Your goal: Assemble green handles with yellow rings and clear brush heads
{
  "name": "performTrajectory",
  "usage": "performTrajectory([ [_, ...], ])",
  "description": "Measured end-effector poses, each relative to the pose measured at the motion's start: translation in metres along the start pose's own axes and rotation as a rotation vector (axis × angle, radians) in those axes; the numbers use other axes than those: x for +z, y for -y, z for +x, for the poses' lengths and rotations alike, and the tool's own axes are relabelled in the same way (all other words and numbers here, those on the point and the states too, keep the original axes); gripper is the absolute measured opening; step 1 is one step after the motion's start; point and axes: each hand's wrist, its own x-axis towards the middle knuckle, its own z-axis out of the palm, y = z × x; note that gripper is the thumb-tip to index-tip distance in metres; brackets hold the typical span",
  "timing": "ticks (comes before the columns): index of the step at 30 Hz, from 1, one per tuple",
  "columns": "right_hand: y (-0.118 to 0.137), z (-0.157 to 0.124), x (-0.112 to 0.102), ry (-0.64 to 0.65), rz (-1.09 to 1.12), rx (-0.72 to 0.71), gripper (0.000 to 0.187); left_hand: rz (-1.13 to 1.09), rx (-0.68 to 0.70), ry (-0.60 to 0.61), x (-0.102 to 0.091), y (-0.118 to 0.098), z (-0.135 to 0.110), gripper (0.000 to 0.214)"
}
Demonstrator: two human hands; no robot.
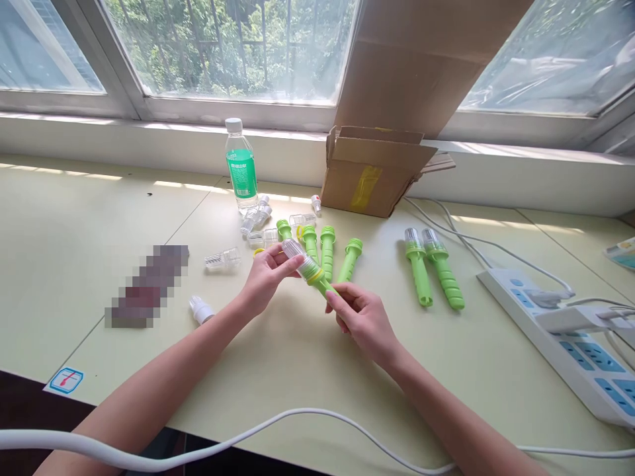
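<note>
A green flashlight-shaped stick [317, 277] with a clear ribbed cap [294, 250] and a yellow ring slants between my hands above the table. My left hand [268, 277] grips the cap end between thumb and fingers. Lower down, my right hand [361, 317] pinches the green handle. Just behind them lie several green handles without caps, one of them a green handle [351, 258] at the right. Loose clear caps, such as the clear cap [222, 260], are scattered to the left. Near my left forearm is a white piece with a clear tip [200, 309], partly hidden.
Two capped green sticks [419, 271] lie to the right, beside a white power strip [560, 344] with plugged-in cords. At the back stand a water bottle [241, 168] and an open cardboard box [374, 172]. A white cable [307, 413] crosses the front. A blurred patch [149, 287] covers something at left.
</note>
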Motion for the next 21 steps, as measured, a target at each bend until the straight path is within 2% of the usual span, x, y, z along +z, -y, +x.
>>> performTrajectory([
  [5,-0.012,-0.001,0.001,-0.234,-0.503,-0.446,0.02,0.026,-0.012,-0.058,0.002,0.001,-0.001,0.034],
  [10,-0.014,-0.001,-0.002,-0.405,-0.782,-0.648,0.016,0.022,-0.028,-0.012,0.003,0.001,-0.002,0.032],
  [13,-0.015,0.0,-0.003,-0.393,-0.829,-0.68,0.016,0.004,-0.045,-0.012,0.003,0.0,-0.002,0.032],
  [16,-0.016,0.0,-0.002,-0.303,-0.731,-0.667,0.02,-0.015,-0.065,-0.007,0.002,0.0,-0.001,0.032],
  [19,-0.014,-0.002,0.0,-0.257,-0.61,-0.583,0.023,-0.022,-0.08,0.004,-0.001,0.002,0.0,0.032],
  [21,-0.009,-0.004,0.002,-0.215,-0.513,-0.475,0.022,-0.024,-0.082,0.017,-0.002,0.003,0.0,0.031],
])
